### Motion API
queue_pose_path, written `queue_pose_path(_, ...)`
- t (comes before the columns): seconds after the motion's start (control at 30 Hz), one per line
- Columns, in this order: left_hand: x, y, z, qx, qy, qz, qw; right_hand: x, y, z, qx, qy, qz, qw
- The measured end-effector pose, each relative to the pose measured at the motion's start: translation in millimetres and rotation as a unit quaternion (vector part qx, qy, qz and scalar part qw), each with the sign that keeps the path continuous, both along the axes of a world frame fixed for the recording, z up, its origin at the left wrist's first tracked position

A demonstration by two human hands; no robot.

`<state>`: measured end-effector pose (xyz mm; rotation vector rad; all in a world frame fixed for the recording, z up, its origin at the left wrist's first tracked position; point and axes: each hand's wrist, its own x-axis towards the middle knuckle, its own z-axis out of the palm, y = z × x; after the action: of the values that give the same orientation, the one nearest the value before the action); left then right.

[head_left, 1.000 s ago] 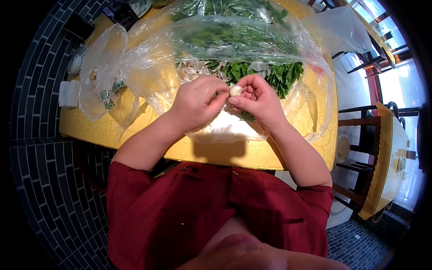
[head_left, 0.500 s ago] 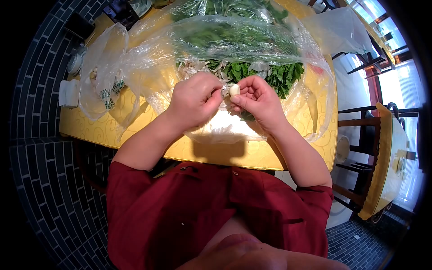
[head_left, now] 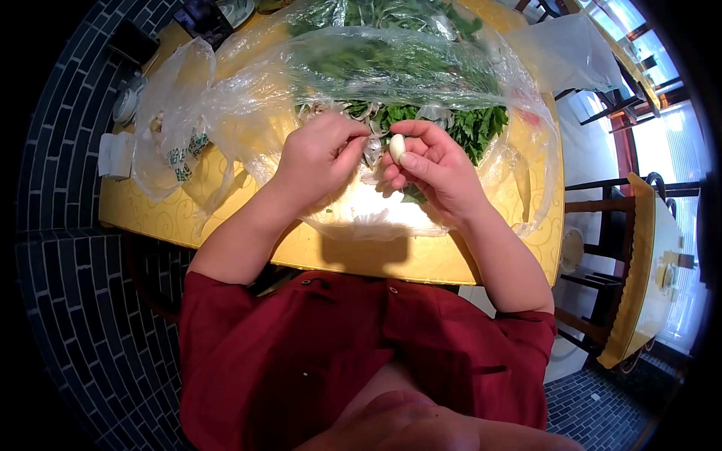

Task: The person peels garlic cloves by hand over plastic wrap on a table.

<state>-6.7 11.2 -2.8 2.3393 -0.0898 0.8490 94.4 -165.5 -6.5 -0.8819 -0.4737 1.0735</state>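
A bag (head_left: 174, 113) rests on the table (head_left: 150, 214) left of the left hand's (head_left: 320, 158) fingers, which are pinched together, any hold unclear; papery skins (head_left: 364, 111) lie just beyond them. A garlic clove (head_left: 397, 148) is held between the right hand's (head_left: 438, 165) thumb and fingers, leaves (head_left: 485, 129) beyond.

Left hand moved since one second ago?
Yes: against the yellow tablecloth, the left hand has shifted left and slightly forward, away from the garlic clove.
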Motion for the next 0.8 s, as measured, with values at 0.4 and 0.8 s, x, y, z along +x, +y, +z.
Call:
queue_pose_path(0.4, -1, 2, -5, -0.349, 0.129, -0.14, 0.917, -2, -1, 1, 0.016, 0.048, 0.01, 0.999)
queue_pose_path(0.8, 0, 5, -3, -0.535, 0.222, -0.27, 0.769, -4, 0, -7, -0.092, -0.314, -0.142, 0.934)
